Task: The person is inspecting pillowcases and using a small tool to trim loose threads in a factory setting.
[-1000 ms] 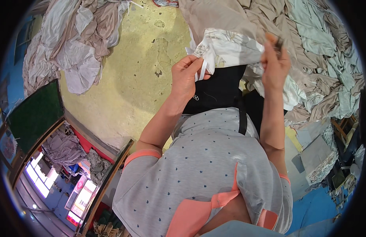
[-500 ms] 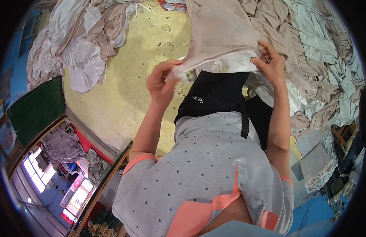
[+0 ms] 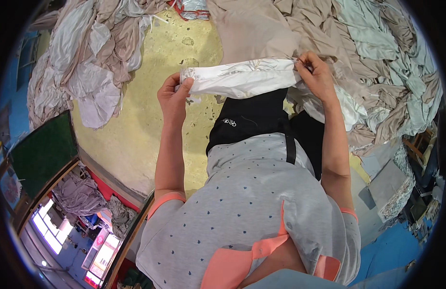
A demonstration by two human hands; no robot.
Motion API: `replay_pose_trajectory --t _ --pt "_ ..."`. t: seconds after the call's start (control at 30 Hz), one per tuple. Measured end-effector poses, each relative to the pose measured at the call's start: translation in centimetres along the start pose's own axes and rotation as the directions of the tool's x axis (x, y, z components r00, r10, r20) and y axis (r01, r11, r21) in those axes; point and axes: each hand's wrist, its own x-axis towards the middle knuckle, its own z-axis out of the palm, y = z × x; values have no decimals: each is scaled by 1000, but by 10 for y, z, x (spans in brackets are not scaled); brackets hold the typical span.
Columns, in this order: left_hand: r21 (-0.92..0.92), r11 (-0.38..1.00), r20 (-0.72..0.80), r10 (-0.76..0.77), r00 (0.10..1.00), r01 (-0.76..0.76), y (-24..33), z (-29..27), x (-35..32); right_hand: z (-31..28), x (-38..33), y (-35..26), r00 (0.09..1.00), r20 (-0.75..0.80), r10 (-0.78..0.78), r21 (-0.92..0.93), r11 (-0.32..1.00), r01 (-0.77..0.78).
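Observation:
A beige cloth [image 3: 254,36] stretches away from me toward the top of the view. Its near edge is a white band [image 3: 242,82] with a faint pattern, drawn out sideways above my black apron [image 3: 249,113]. My left hand [image 3: 175,98] pinches the band's left end, thumb on top. At the right end, my right hand [image 3: 318,79] grips the same edge between thumb and fingers. Some of its fingertips are hidden by the cloth.
Heaped beige and pale green cloth [image 3: 377,43] lies at the right. Another pile of white and beige cloth [image 3: 100,62] rests at the far left on the yellow worn floor [image 3: 136,139]. A dark green panel [image 3: 42,149] stands at the left.
Both hands have moved left, the left hand farther, so they are wider apart. The cloth edge is now pulled straighter, and more of the white band faces up.

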Motion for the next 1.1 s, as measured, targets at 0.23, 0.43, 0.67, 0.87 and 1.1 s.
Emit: replay_pose_trajectory --t 0.23,0.43,0.67,0.87,1.1 --pt "-128 992 -125 1 992 -17 -7 -4 6 -2 -7 -4 1000 5 -1 54 999 0" --pt "-249 967 -201 -4 980 -47 -15 -4 12 -1 -11 -4 995 1 99 111 989 -99" --pt "-149 989 -163 -13 987 -12 -10 -24 28 -27 -9 0 972 193 134 215 961 -175" --pt "-194 980 -151 10 989 -39 -7 -24 32 -42 -7 -4 955 235 182 155 963 -222" --pt "-257 967 -160 -44 986 1 -15 -31 36 -50 -6 -1 971 195 141 89 983 -161"
